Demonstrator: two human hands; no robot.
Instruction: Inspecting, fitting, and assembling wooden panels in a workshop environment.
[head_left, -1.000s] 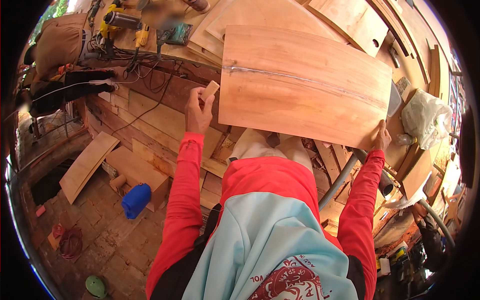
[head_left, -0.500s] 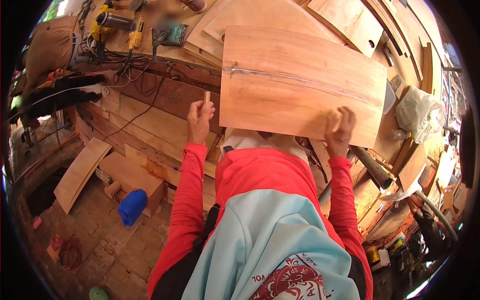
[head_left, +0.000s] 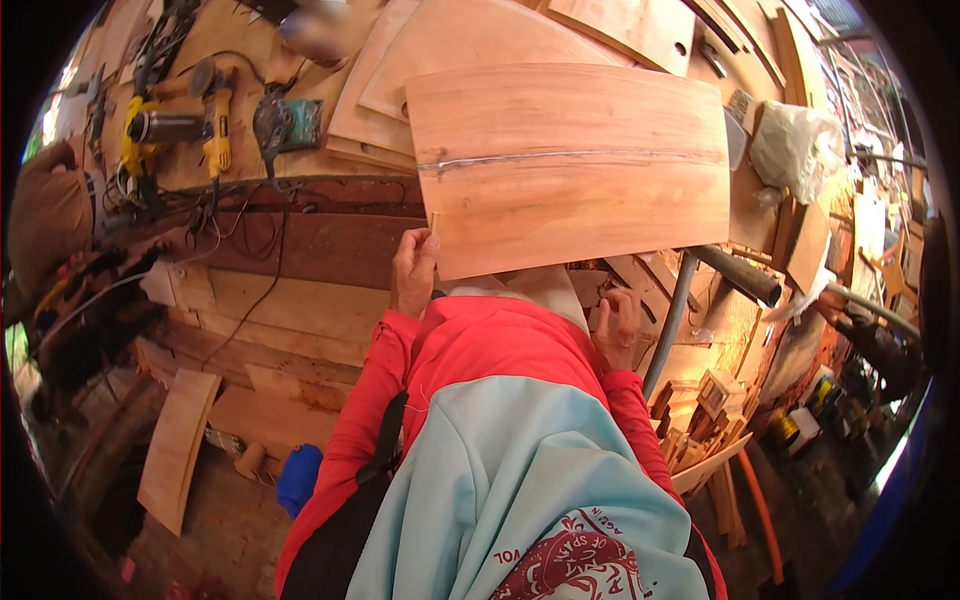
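Observation:
A broad wooden panel [head_left: 570, 205] lies in front of me, with a thin whitish line running along its length over a dark streak. My left hand [head_left: 411, 275] is closed in a pinch around a small wooden stick [head_left: 435, 224], held upright at the panel's left near corner. Just below the panel's near edge, close to my body, is my right hand [head_left: 618, 328]. Its fingers are loosely bent and apart, and I see nothing in them.
Power tools, among them a teal sander [head_left: 290, 125] and a yellow grinder [head_left: 215, 130], lie on the bench at left with tangled cords. Thin boards [head_left: 360, 110] are stacked behind the panel. At right sit a plastic bag [head_left: 797, 150], a dark pipe [head_left: 740, 275] and wood offcuts [head_left: 720, 395].
My left hand has brought the stick to the panel's left near corner. My right hand has drawn back from the panel's surface toward my body. The view has shifted.

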